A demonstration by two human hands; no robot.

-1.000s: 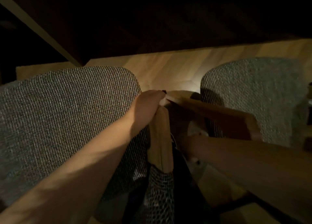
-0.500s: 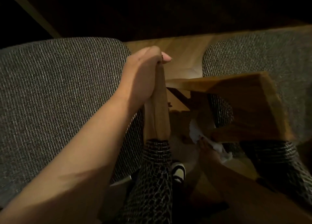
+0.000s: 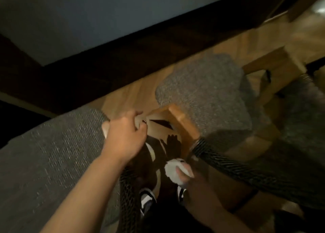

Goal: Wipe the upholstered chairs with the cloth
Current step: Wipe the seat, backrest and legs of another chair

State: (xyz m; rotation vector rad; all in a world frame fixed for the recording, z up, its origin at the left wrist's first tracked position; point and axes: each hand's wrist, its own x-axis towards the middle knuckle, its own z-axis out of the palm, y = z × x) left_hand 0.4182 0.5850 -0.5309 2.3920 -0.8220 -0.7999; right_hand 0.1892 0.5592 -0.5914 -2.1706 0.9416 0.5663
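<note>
Two chairs with grey woven seats stand side by side: the left chair [image 3: 52, 155] fills the lower left, the right chair [image 3: 207, 95] lies centre right. My left hand [image 3: 124, 137] grips the front end of the left chair's wooden armrest, covering it. My right hand [image 3: 186, 178], lower and in shadow, holds a bunched white cloth [image 3: 173, 170] in the gap between the chairs, below the right chair's wooden armrest [image 3: 182, 122]. The cloth touches neither seat.
Black-and-white woven cord wraps the chair arms [image 3: 228, 164]. My shoes [image 3: 146, 200] stand on the wooden floor [image 3: 133, 93] between the chairs. A dark skirting and a pale wall [image 3: 88, 21] run behind. More wooden chair framing [image 3: 274, 60] sits at the right.
The view has swung right and up, showing the wall. My right hand has come out from under the right armrest with the cloth. My left hand stays on the left armrest.
</note>
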